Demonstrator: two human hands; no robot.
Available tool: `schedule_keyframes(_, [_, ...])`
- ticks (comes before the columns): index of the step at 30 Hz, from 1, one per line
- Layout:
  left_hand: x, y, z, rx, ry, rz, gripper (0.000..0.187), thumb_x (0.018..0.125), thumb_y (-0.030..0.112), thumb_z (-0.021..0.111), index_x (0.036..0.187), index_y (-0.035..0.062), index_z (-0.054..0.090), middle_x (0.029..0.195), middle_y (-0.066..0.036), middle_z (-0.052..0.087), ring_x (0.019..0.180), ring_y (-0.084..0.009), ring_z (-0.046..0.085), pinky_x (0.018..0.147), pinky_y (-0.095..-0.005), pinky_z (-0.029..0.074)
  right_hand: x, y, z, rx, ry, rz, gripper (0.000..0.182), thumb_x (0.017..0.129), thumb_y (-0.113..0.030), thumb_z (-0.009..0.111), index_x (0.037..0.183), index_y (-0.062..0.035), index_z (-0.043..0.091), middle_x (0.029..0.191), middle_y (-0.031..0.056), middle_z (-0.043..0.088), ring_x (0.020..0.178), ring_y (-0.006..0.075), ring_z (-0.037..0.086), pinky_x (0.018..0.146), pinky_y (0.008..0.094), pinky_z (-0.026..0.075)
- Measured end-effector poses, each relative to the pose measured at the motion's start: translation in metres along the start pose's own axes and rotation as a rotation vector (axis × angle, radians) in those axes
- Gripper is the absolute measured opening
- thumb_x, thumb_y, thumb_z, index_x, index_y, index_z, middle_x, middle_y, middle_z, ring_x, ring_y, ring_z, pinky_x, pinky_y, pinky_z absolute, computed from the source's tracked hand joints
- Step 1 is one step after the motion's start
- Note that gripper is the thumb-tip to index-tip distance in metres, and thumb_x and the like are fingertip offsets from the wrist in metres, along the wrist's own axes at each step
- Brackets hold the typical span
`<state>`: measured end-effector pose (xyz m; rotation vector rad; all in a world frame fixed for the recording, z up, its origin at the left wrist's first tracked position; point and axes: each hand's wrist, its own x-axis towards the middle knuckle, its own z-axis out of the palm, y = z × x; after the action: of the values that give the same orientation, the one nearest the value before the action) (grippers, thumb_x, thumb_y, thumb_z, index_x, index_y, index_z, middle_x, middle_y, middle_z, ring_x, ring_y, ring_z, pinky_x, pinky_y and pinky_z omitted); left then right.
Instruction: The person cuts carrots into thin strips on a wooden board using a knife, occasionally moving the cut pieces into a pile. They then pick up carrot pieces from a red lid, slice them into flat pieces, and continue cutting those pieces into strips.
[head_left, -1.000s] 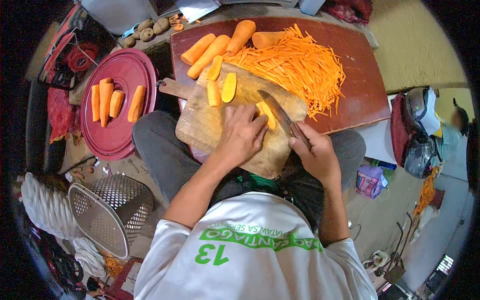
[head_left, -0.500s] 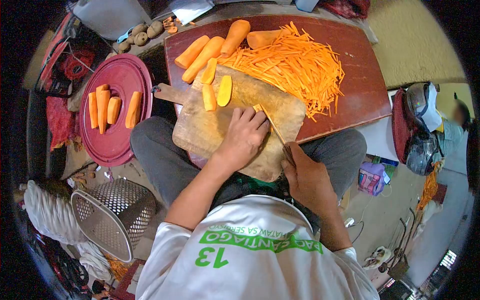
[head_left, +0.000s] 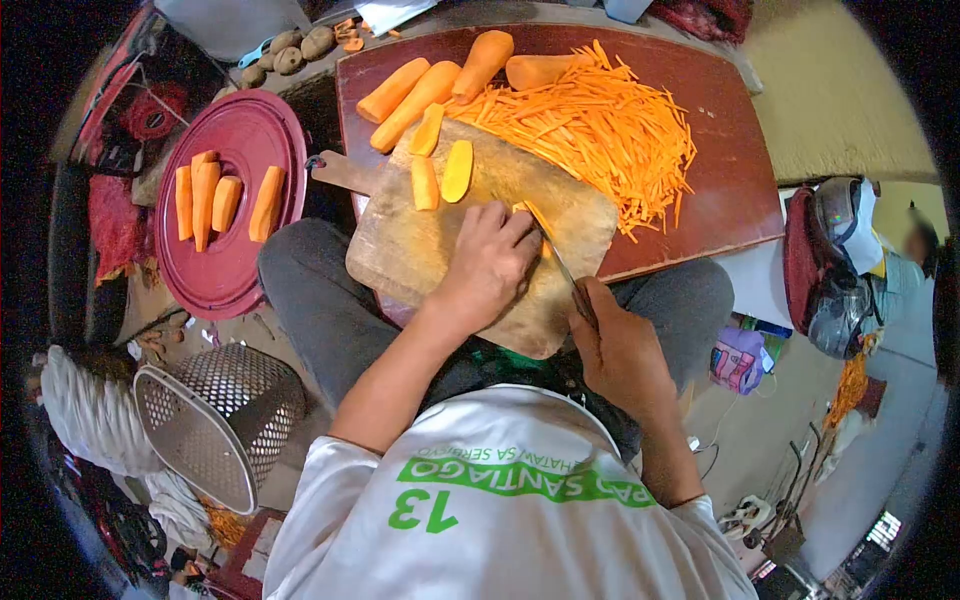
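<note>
A wooden cutting board (head_left: 400,235) rests across my lap and the near edge of a red table. On it, my left hand (head_left: 487,265) is closed, its curled fingers pressing down a carrot piece (head_left: 521,207) that is mostly hidden beneath them. Beside those fingertips is the blade of a knife (head_left: 566,268), whose handle my right hand (head_left: 625,352) grips. Cut carrot pieces (head_left: 425,183) and a yellower carrot half (head_left: 457,172) lie at the board's upper left. Beyond the board spreads a heap of carrot strips (head_left: 610,135).
Peeled whole carrots (head_left: 484,66) lie on the red table (head_left: 722,170). At left, a round red lid (head_left: 285,140) bears several more carrots (head_left: 205,200). A perforated basket (head_left: 225,420) stands on the floor at lower left. Potatoes (head_left: 289,58) sit at the back left.
The view has shifted slightly. The knife has moved a little at the carrot piece, and a thin orange sliver now shows along the blade. Both hands keep their grips.
</note>
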<state>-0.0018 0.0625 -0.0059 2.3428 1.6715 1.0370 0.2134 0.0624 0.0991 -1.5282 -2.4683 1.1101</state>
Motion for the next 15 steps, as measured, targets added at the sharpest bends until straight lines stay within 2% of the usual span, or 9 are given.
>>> schedule_keyframes(3, [0.001,0.003,-0.004,-0.025,-0.038,-0.05,0.029,0.078,0.009,0.074,0.106,0.0015,0.075,0.107,-0.012,0.064,0.104,-0.0355,0.057,0.093,-0.0486,0.047,0.021,0.011,0.009,-0.086,0.03,-0.02,0.03,0.107,-0.021,0.06,0.131,-0.0054,0.054,0.096,0.0293,0.071,0.092,0.0537,0.068,0.077,0.0619,0.052])
schedule_keyframes(6, [0.001,0.0,-0.003,-0.08,-0.04,-0.074,0.031,0.075,0.007,0.075,0.106,0.0013,0.076,0.108,-0.012,0.064,0.104,-0.0358,0.057,0.093,-0.049,0.047,0.041,0.008,0.006,-0.033,0.034,-0.118,0.031,0.107,-0.023,0.059,0.133,-0.0058,0.053,0.095,0.0292,0.071,0.092,0.0541,0.068,0.077,0.0627,0.052])
schedule_keyframes(9, [-0.001,-0.002,-0.002,-0.118,-0.031,-0.051,0.033,0.072,0.006,0.077,0.105,0.0008,0.075,0.108,-0.013,0.065,0.105,-0.0364,0.057,0.093,-0.0482,0.048,0.023,-0.011,-0.009,-0.063,-0.092,0.07,0.031,0.108,-0.024,0.057,0.133,-0.0056,0.052,0.098,0.0299,0.071,0.095,0.0547,0.068,0.08,0.0627,0.053])
schedule_keyframes(12, [-0.004,-0.004,-0.001,-0.076,0.0,-0.034,0.031,0.072,0.005,0.076,0.102,0.0004,0.074,0.108,-0.013,0.064,0.105,-0.0364,0.058,0.092,-0.0479,0.048,0.006,-0.015,-0.008,-0.104,-0.13,0.135,0.032,0.108,-0.025,0.057,0.133,-0.0058,0.052,0.102,0.031,0.072,0.099,0.0549,0.068,0.084,0.0625,0.054])
schedule_keyframes(15, [0.0,-0.002,-0.006,-0.059,-0.006,-0.038,0.029,0.071,0.005,0.076,0.1,0.0001,0.074,0.107,-0.013,0.064,0.104,-0.0363,0.058,0.092,-0.0479,0.049,0.025,0.002,0.014,-0.042,-0.035,0.019,0.032,0.109,-0.025,0.056,0.134,-0.0062,0.052,0.104,0.0315,0.072,0.101,0.0541,0.069,0.085,0.0607,0.055])
